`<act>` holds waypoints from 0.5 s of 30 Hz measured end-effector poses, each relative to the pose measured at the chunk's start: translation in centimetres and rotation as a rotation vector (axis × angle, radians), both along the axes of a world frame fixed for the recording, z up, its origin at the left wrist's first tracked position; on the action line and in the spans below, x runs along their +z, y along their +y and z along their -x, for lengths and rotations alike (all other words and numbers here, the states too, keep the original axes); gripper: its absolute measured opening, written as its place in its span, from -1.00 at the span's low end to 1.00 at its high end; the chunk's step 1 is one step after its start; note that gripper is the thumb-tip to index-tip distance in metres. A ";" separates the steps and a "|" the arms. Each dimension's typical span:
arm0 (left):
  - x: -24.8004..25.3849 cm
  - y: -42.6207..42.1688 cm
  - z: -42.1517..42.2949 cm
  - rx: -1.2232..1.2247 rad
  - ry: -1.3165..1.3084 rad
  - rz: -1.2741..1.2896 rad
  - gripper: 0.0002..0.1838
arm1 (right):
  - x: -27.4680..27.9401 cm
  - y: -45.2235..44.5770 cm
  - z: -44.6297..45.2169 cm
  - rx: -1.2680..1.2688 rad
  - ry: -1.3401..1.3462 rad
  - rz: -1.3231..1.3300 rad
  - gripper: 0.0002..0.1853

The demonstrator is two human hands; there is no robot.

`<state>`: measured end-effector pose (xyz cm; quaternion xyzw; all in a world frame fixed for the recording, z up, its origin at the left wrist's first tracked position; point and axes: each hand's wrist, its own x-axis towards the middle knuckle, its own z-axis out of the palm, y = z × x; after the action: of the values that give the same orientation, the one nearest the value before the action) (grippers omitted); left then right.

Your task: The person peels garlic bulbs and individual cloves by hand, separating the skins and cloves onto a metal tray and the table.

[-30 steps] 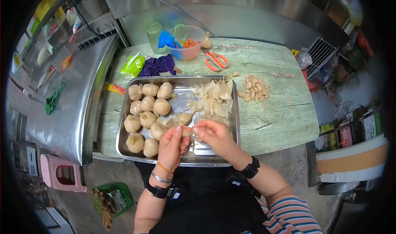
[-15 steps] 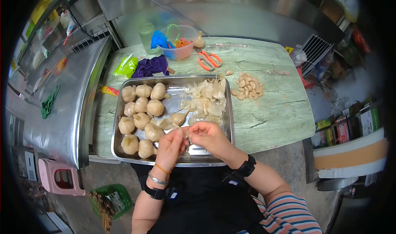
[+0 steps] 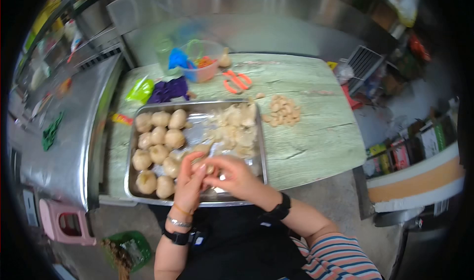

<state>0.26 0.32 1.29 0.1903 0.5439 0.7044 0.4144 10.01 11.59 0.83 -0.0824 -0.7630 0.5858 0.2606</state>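
Note:
Over the front of a steel tray (image 3: 261, 156), my left hand (image 3: 189, 179) and my right hand (image 3: 231, 175) meet with fingers bent together. A pale garlic piece (image 3: 210, 169) shows between their fingertips, partly covered and blurred, so whether it is a clove or a bulb is unclear. Whole garlic bulbs (image 3: 158, 134) fill the left side of the tray, some just beside my left hand. Papery garlic skins (image 3: 237, 124) are heaped in its right side, beyond my right hand. Peeled cloves (image 3: 282, 111) lie in a pile on the table, right of the tray.
Behind the tray are orange-handled pliers or shears (image 3: 237, 81), a clear plastic bowl (image 3: 207, 72), a purple cloth (image 3: 169, 89) and a bright green packet (image 3: 140, 90). A steel counter (image 3: 64, 156) adjoins the green table (image 3: 321, 132). A pink stool (image 3: 64, 223) stands on the floor at left.
The whole view has shifted, so the tray and table sit further left and lower, with some blur. My hands stay together over the tray, and a pale piece now shows between the fingers.

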 end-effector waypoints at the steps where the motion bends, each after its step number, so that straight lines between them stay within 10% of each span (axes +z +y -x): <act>1: -0.4 0.0 0.2 -0.053 0.047 -0.038 -0.61 | -0.5 0.3 0.0 0.022 0.030 -0.136 -0.63; 6: 0.1 -0.1 0.2 -0.023 -0.037 -0.123 -0.64 | 0.6 5.2 -0.8 -0.282 0.136 0.314 -0.75; 10: -0.9 -0.2 0.5 -0.098 0.044 -0.067 -0.68 | 5.0 12.8 -2.0 -0.591 -0.468 -0.897 -0.68; 15: -0.8 -0.3 0.1 0.043 0.178 -0.012 -0.74 | 0.3 16.2 -1.6 -0.507 -0.071 -0.380 -0.62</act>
<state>0.16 0.03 0.52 0.2430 0.5781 0.6967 0.3483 11.66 27.82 1.18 -0.2400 -0.8225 0.3462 0.3821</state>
